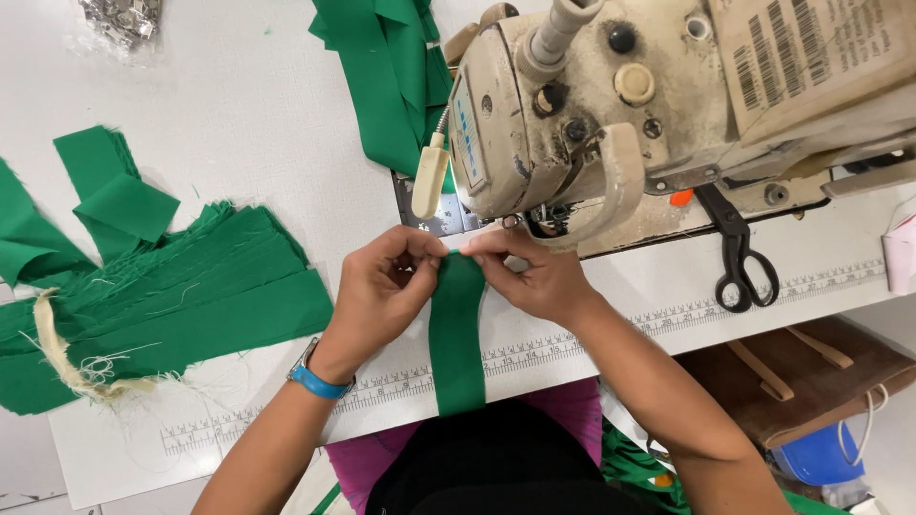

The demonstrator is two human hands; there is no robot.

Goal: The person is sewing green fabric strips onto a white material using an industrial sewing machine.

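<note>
We pinched the green strip's far end between left hand and right hand, its length running back toward us.

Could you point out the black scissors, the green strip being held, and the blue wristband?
Black metal scissors (736, 256), head view: on the pivot where the blades cross.
Narrow green fabric strip (457, 334), head view: mid-length.
Blue wristband (318, 382), head view: on the band at the left wrist.

I see bright, even overhead light; the white work surface nearly glares, shadows stay soft, focus is sharp centrally, and the wide lens bends the edges.
</note>
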